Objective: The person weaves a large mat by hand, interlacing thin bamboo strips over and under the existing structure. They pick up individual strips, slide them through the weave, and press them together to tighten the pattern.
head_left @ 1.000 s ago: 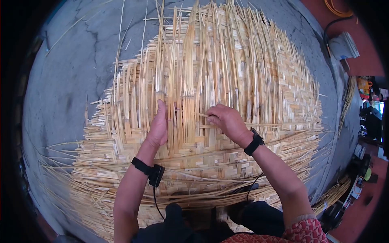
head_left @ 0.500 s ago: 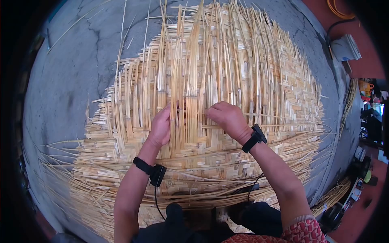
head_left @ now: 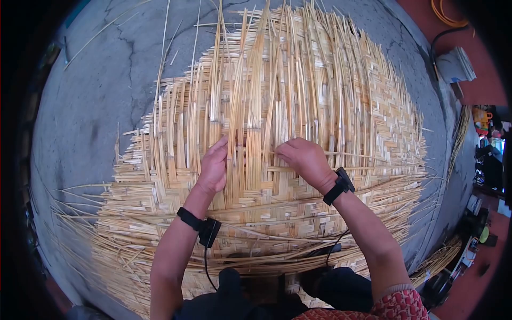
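Observation:
A large half-woven mat [head_left: 298, 210] of flattened, straw-coloured reed strips spreads under both my hands. My left hand [head_left: 214, 166] is closed around a few lengthwise reed strips [head_left: 232, 144] raised a little from the weave; part of its fingers is hidden behind them. Across a narrow band of strips [head_left: 253, 154], my right hand [head_left: 304, 157] is pinched low over the mat. A thin crosswise reed strip [head_left: 357, 155] runs out from under it to the right; its end at my fingertips is hard to make out. Both wrists wear black straps with small devices.
Loose strip ends stick out past the mat's left edge over the cracked grey floor [head_left: 90, 122]. A bundle of strips [head_left: 440, 258] lies at lower right. At upper right are a whitish container [head_left: 453, 64] and an orange hose [head_left: 445, 16]. My knees are at the bottom.
The fingers of my left hand have drawn back left from behind the strips. My right hand has shifted slightly right and down. The whole view has moved a little.

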Available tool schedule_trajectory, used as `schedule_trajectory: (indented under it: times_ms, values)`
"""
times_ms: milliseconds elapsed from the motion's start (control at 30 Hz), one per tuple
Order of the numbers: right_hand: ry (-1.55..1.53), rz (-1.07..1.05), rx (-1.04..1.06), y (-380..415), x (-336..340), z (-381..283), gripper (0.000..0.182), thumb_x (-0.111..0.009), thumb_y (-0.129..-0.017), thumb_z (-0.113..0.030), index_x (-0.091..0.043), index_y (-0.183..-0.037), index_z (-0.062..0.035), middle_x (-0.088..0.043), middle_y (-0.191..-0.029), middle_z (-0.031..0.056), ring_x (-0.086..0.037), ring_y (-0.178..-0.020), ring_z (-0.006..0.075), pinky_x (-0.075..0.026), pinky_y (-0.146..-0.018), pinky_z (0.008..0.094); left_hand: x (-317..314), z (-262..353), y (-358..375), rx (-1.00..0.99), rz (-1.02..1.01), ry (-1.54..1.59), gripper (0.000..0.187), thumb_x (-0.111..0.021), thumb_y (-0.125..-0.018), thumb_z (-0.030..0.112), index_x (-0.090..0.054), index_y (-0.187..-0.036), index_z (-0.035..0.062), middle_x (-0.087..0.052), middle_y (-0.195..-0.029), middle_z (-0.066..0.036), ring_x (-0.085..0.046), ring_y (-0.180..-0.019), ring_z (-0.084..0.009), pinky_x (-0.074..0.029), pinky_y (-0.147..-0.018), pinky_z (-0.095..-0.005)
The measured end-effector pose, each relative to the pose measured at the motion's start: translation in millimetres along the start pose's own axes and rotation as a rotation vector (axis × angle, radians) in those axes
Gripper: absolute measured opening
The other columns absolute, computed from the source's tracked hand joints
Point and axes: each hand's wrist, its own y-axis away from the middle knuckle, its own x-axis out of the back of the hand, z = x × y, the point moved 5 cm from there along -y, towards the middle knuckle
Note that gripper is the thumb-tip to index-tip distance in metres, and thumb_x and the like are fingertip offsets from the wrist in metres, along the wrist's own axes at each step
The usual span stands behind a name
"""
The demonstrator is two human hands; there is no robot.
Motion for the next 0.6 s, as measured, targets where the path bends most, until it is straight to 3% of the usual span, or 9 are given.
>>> schedule_trajectory:
  times_ms: [133,200,300,333,400,433,500,600]
  values:
    - [-0.255,0.0,-0.139,-6.6,-9.8,6.5,0.009,-0.072,-0.09,-0.015,-0.068,-0.097,-0.0107,-0.068,-0.083,0.0068,-0.067,-0.077,0.023,-0.054,-0.067,0.0334,-0.4,2.2,1.3,-0.012,-0.02,-0.01,0.039,-0.038,-0.108,0.011,-0.052,-0.143,-0.0001,-0.067,-0.127,-0.012,-0.069,-0.108,-0.019,-0.059,-0.092,-0.0331]
    - [-0.905,-0.296,-0.548,-4.6,-33.7,18.3,0.009,-0.072,-0.093,-0.014,-0.068,-0.095,-0.0058,-0.068,-0.081,0.0041,-0.064,-0.071,0.0148,-0.054,-0.067,0.0297,-3.5,3.7,1.2,-0.024,-0.044,0.007,0.039,-0.038,-0.108,0.012,-0.053,-0.142,0.0,-0.067,-0.127,-0.012,-0.069,-0.108,-0.019,-0.059,-0.092,-0.0332]
    - [-1.065,-0.344,-0.63,-4.7,-38.4,22.5,0.012,-0.072,-0.095,-0.013,-0.067,-0.093,-0.0023,-0.065,-0.079,0.0034,-0.061,-0.071,0.0106,-0.052,-0.066,0.0295,-4.0,4.0,2.6,-0.01,-0.024,0.025,0.037,-0.039,-0.108,0.01,-0.054,-0.141,0.0001,-0.068,-0.125,-0.012,-0.069,-0.108,-0.0194,-0.06,-0.093,-0.0331]
    - [-1.066,-0.345,-0.629,-3.1,-36.9,22.9,0.012,-0.072,-0.095,-0.013,-0.067,-0.093,-0.0023,-0.065,-0.079,0.0034,-0.061,-0.071,0.0106,-0.052,-0.066,0.0295,-0.4,1.7,1.9,-0.013,0.003,-0.011,0.036,-0.04,-0.108,0.009,-0.055,-0.14,-0.0001,-0.068,-0.125,-0.012,-0.069,-0.108,-0.0199,-0.06,-0.093,-0.0338]
    - [-0.658,-0.199,-0.401,-2.3,-18.3,23.2,0.01,-0.073,-0.093,-0.012,-0.068,-0.092,-0.0032,-0.066,-0.081,0.0047,-0.063,-0.073,0.0144,-0.052,-0.066,0.032,3.0,-1.4,0.8,-0.018,0.03,-0.047,0.036,-0.04,-0.107,0.007,-0.055,-0.139,-0.0002,-0.068,-0.125,-0.012,-0.069,-0.109,-0.0204,-0.06,-0.094,-0.0345]
    - [-0.658,-0.199,-0.4,1.5,-15.0,23.4,0.01,-0.073,-0.093,-0.012,-0.068,-0.092,-0.0032,-0.066,-0.081,0.0047,-0.063,-0.073,0.0144,-0.052,-0.066,0.032,4.5,-2.6,0.3,-0.014,0.059,-0.034,0.034,-0.043,-0.107,0.005,-0.056,-0.138,-0.0001,-0.068,-0.124,-0.012,-0.069,-0.108,-0.0202,-0.06,-0.094,-0.0344]
    - [-0.419,-0.082,-0.32,5.1,-0.2,21.8,0.009,-0.073,-0.089,-0.013,-0.068,-0.093,-0.0072,-0.066,-0.084,0.0096,-0.065,-0.078,0.0261,-0.053,-0.07,0.0382,5.6,-4.2,-0.3,-0.01,0.086,-0.02,0.033,-0.045,-0.106,0.004,-0.057,-0.136,0.0,-0.068,-0.123,-0.011,-0.069,-0.108,-0.02,-0.06,-0.094,-0.0343]
    - [-0.27,-0.044,-0.258,4.1,7.3,13.7,0.008,-0.072,-0.088,-0.013,-0.068,-0.093,-0.009,-0.062,-0.085,0.0098,-0.065,-0.081,0.0293,-0.053,-0.071,0.0418,3.8,-5.4,-1.0,-0.011,0.071,-0.07,0.031,-0.051,-0.104,0.002,-0.059,-0.134,0.0008,-0.069,-0.12,-0.01,-0.07,-0.105,-0.0188,-0.061,-0.091,-0.0326]
